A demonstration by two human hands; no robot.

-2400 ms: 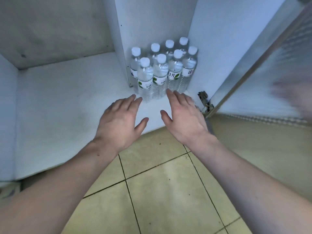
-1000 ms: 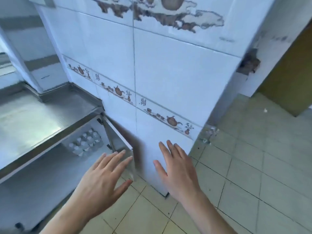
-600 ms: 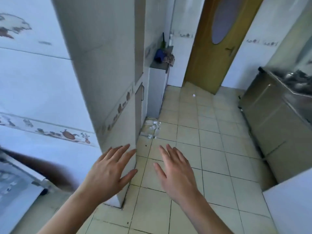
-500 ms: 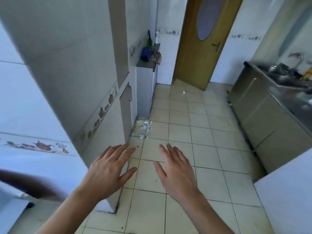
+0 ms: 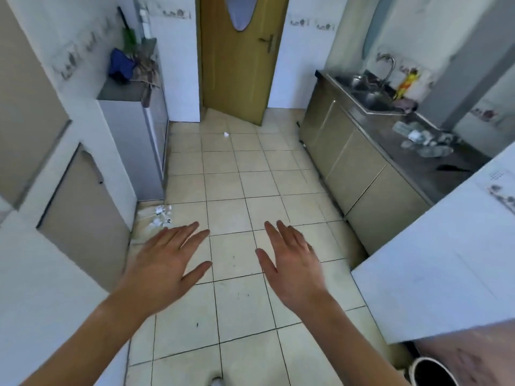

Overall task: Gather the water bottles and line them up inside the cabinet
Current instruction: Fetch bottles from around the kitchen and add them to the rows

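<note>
Water bottles (image 5: 161, 217) lie in a small heap on the tiled floor (image 5: 237, 190), just past the fingertips of the left hand (image 5: 167, 263), beside the grey cabinet (image 5: 136, 140). More clear bottles (image 5: 423, 140) seem to lie on the steel counter (image 5: 418, 168), far out past the right hand (image 5: 292, 263); they are too blurry to be sure. Both hands are held out flat with fingers straight and spread. They hold nothing. The storage cabinet for the bottles is not in sight. I think the next job is to pick up the floor bottles. They look round and smooth, so they could roll away or slip out if too many are grabbed at once.
</note>
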